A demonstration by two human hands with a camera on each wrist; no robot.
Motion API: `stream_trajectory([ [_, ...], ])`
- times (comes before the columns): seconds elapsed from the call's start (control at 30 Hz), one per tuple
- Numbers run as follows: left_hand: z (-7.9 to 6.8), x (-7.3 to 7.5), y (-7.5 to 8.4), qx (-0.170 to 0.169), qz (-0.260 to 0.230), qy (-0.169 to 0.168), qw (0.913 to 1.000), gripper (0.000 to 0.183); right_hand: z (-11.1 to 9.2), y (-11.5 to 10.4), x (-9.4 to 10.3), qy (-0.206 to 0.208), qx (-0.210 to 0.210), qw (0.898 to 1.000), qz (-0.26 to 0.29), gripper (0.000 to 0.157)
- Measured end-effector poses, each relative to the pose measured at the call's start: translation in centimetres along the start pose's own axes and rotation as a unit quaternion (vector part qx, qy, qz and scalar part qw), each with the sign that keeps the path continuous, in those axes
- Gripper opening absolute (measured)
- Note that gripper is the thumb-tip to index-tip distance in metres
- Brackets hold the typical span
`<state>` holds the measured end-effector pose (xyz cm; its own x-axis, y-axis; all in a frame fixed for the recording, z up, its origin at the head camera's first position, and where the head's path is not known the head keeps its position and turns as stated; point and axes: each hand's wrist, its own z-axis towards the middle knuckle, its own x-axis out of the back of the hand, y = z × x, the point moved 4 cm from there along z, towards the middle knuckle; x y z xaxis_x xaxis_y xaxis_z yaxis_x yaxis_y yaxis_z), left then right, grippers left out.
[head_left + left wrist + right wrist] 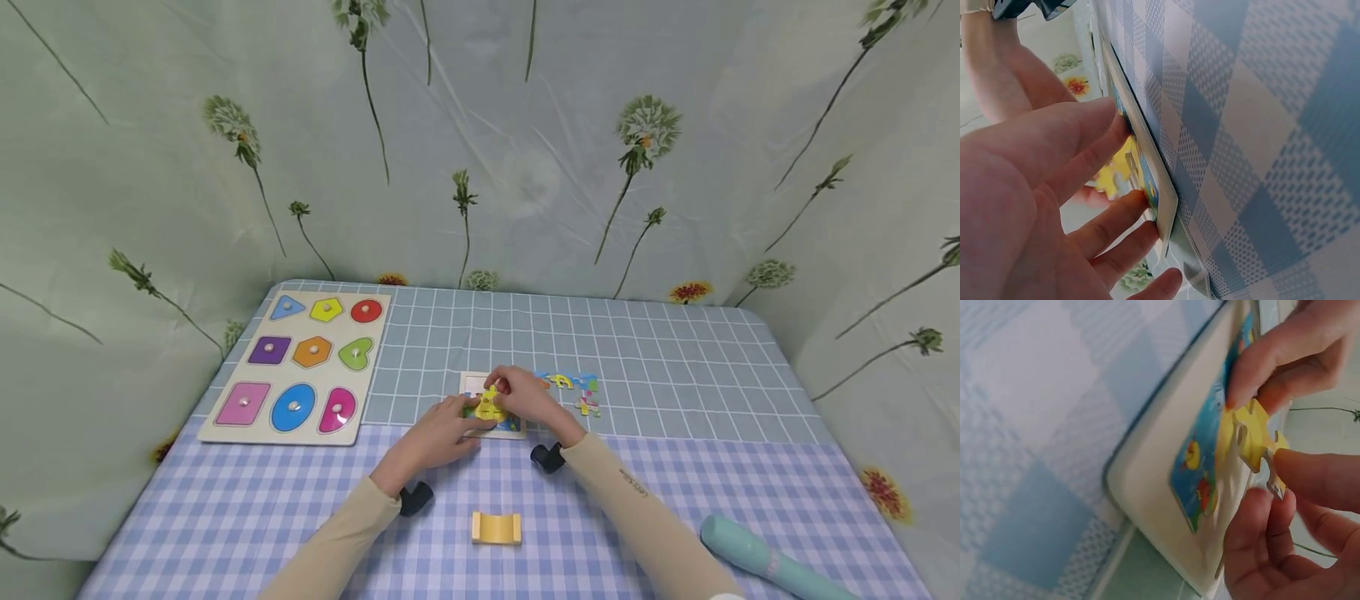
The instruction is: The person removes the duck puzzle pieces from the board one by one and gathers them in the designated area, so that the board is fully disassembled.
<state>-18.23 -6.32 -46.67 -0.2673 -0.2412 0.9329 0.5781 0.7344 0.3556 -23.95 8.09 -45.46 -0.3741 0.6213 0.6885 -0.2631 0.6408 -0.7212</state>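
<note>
The right hand (525, 393) pinches a yellow puzzle piece (1252, 434) between thumb and curled fingers; the piece is tilted over the puzzle tray (1138, 478), at the middle of the table. The left hand (442, 433) lies at the tray's left and near side with fingers mostly straight and spread, their tips touching the tray. The likeliest trouble is a poor fit: if the yellow piece comes down at this slant or turned the wrong way, its knobs could catch and lift the neighbouring pieces. The left fingertips are close under it and could block it, and a hard push from one side might slide the thin tray over the cloth. A loose pinch could also drop the piece. As for what holds what, the tray has blue picture pieces along its near right part and a bare pale patch at the far left; the hands hide the rest. Loose puzzle pieces (588, 405) lie outside it, just to the right. The shape board (225, 434) at far left carries nine coloured knobbed shapes, every one apparently seated in its slot.
</note>
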Motion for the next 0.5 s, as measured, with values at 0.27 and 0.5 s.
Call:
stream_trajectory([
  [0.27, 0.0, 0.1, 0.3, 0.001, 0.003, -0.001, 1.0000, 0.037, -0.9, 1.5, 1.2, 0.017, 0.007, 0.993, 0.114, 0.021],
  [0.5, -0.1, 0.2, 0.3, 0.000, 0.001, 0.004, 1.0000, 0.037, -2.5, 4.7, 4.7, 0.061, -0.034, 0.990, 0.120, 0.018],
])
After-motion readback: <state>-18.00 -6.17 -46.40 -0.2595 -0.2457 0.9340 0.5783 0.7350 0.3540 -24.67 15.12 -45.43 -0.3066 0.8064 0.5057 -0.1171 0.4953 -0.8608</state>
